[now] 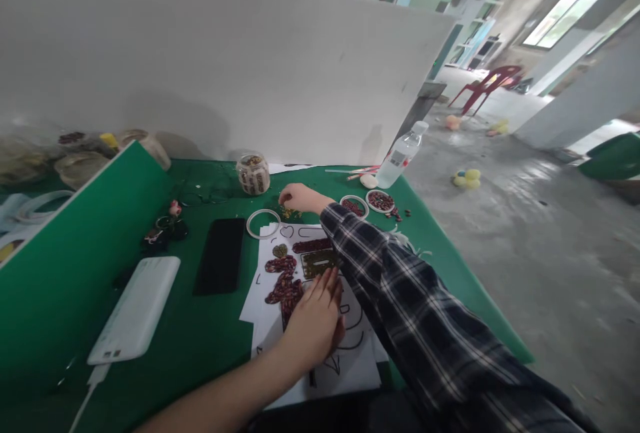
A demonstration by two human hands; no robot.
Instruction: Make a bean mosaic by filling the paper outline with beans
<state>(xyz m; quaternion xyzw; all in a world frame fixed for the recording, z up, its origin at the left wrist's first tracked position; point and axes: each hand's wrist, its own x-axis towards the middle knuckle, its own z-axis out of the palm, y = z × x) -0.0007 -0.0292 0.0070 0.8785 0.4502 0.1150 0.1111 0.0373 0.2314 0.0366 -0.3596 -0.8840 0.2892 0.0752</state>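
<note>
My left hand [316, 313] lies with fingers stretched out on a sheet of white paper [273, 380] that bears black line drawings. Red-brown beans [285, 290] cover part of the drawing, beside a dark red strip [313, 245] and a patch of green beans [317, 263]. Across it reaches my right arm in a plaid sleeve. My right hand [303, 198] is bent down with fingertips drawn together at a small pile of yellowish grains [290, 213]. Whatever is between those fingertips is too small to make out.
Around the paper are a white ring [263, 213], a black phone [220, 256], a white power bank [135, 310] and a grain-filled jar [253, 174]. At the right stand two round bean containers [354, 206] and a bottle [401, 155]. A white partition [240, 60] rises behind.
</note>
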